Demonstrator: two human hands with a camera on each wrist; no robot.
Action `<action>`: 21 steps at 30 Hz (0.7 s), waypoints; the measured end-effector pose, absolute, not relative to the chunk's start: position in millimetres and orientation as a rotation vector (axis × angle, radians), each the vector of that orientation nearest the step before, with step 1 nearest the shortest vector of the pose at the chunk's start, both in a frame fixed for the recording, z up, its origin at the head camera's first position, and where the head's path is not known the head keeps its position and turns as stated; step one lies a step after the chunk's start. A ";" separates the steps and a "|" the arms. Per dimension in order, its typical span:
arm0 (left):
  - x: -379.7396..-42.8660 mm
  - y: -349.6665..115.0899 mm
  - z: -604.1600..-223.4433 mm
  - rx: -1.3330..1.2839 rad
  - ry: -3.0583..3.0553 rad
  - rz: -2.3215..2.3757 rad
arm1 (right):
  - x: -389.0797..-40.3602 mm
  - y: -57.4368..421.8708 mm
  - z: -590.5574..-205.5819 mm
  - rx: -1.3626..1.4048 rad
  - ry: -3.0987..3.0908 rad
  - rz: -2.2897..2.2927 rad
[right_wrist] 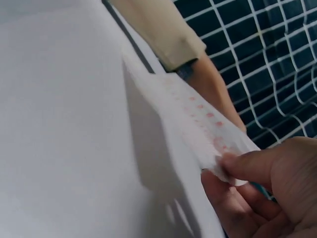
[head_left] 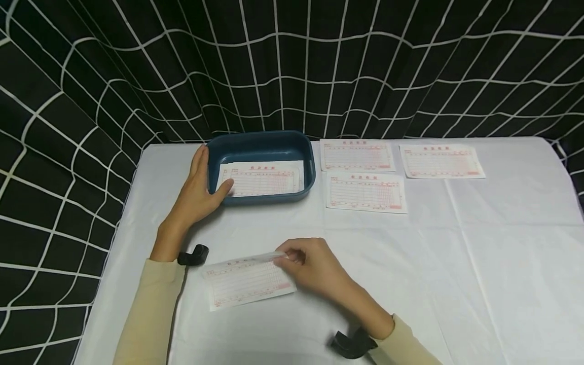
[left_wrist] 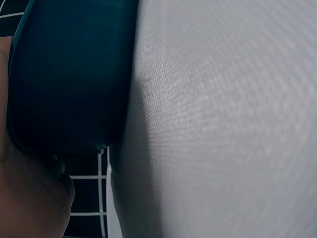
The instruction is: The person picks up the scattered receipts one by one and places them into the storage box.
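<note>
My right hand [head_left: 315, 266] pinches a printed paper form [head_left: 248, 284] by its upper right corner, thumb against fingers. The white slip with red print is lifted off the table, its top edge bent; the right wrist view shows the slip [right_wrist: 193, 116] above its shadow. My left hand [head_left: 196, 190] grips the left end of a blue plastic tray [head_left: 269, 200], the thumb over the front rim and the fingers along the left side. Inside the tray lies a stack of similar forms [head_left: 262, 180]. In the left wrist view, the tray's wall [left_wrist: 74, 74] fills the upper left.
Right of the tray, on the white tablecloth [head_left: 388, 284], lie three more forms: one at the back [head_left: 356, 154], one in front [head_left: 366, 192] and one farther right [head_left: 441, 161]. A black curtain with white grid lines [head_left: 292, 66] stands behind the table and along its left.
</note>
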State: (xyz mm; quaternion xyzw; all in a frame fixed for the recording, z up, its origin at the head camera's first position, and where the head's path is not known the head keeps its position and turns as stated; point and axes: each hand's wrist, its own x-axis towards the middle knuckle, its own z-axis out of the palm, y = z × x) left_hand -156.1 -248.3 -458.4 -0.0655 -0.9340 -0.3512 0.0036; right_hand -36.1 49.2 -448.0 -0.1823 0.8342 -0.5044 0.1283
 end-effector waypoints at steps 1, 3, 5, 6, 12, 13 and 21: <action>-156.2 -248.3 -458.2 -0.205 -2.927 -1.101 | -37.8 51.8 -447.5 -0.537 2.430 -1.460; -156.4 -248.1 -457.9 -0.206 -2.924 -1.103 | -41.2 57.3 -445.0 -0.536 2.435 -1.447; -156.9 -247.6 -458.0 -0.210 -2.921 -1.105 | -45.2 63.4 -442.3 -0.521 2.434 -1.447; -157.2 -247.6 -458.3 -0.211 -2.921 -1.104 | -47.6 66.6 -440.9 -0.516 2.436 -1.447; -157.1 -249.1 -459.7 -0.212 -2.914 -1.108 | -65.1 85.3 -434.6 -0.475 2.434 -1.474; -157.0 -249.3 -460.0 -0.213 -2.913 -1.109 | -68.1 88.4 -433.9 -0.462 2.431 -1.481; -156.8 -248.7 -461.5 -0.203 -2.915 -1.113 | -90.7 107.7 -420.0 -0.327 2.418 -1.547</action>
